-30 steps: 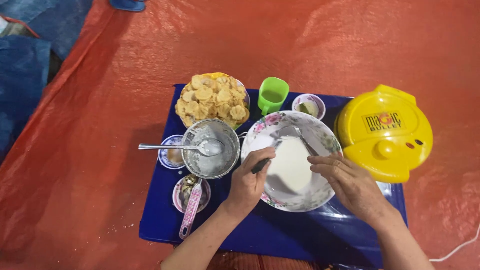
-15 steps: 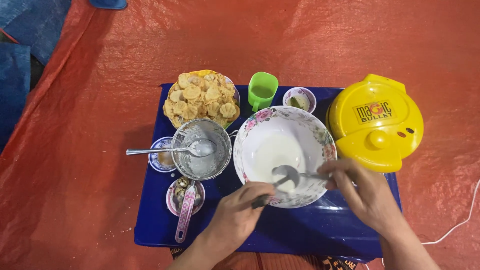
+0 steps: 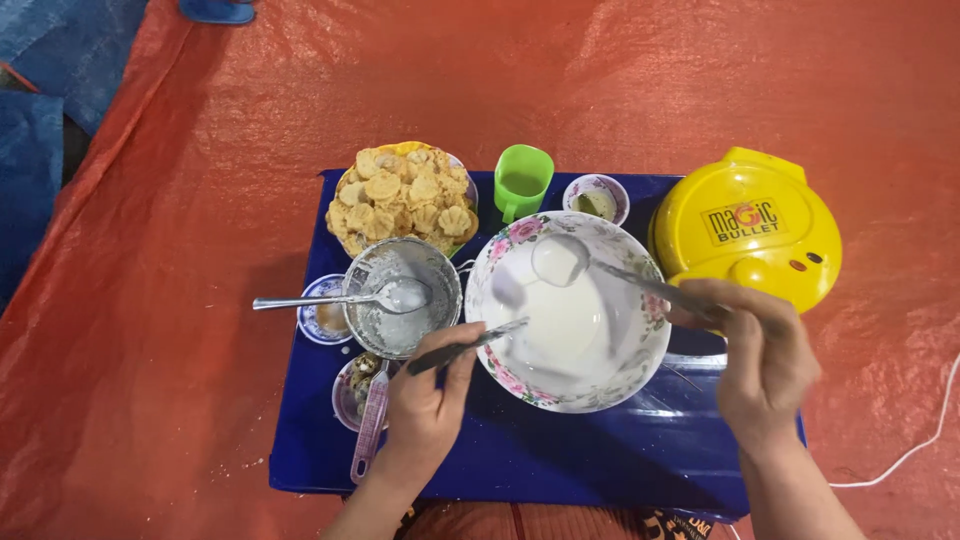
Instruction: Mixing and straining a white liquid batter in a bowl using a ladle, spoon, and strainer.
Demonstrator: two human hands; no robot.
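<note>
I see an orange-red tarp [image 3: 600, 90] covering the floor, and on it a low blue tabletop [image 3: 560, 460] that carries everything. The yellow round appliance [image 3: 745, 230] sits at the tabletop's right end, lid shut. Next in size is the floral bowl [image 3: 640, 345] in the middle, with white batter [image 3: 570, 325] pooled in its bottom. Behind and to the left of it stands a plate of golden shell-shaped cakes [image 3: 400, 195], heaped high. Just left of the bowl is a metal pot [image 3: 385, 335] smeared with white, a metal spoon [image 3: 330, 298] lying across its rim with the handle pointing left.

My right hand [image 3: 765, 355] is closed around the handle of a ladle [image 3: 600, 268], whose cup hangs over the far side of the bowl, coated in batter. My left hand [image 3: 425, 395] pinches the dark handle of a second utensil [image 3: 470, 343], its blurred tip reaching over the bowl's left rim; I cannot tell its exact kind.

A green cup [image 3: 524, 180] stands behind the bowl, a small dish [image 3: 596, 198] just to its right. Another small dish [image 3: 322, 318] sits left of the pot, and a third small bowl [image 3: 352, 392] lies in front of it, with a pink-handled tool [image 3: 368, 430] resting on it.
</note>
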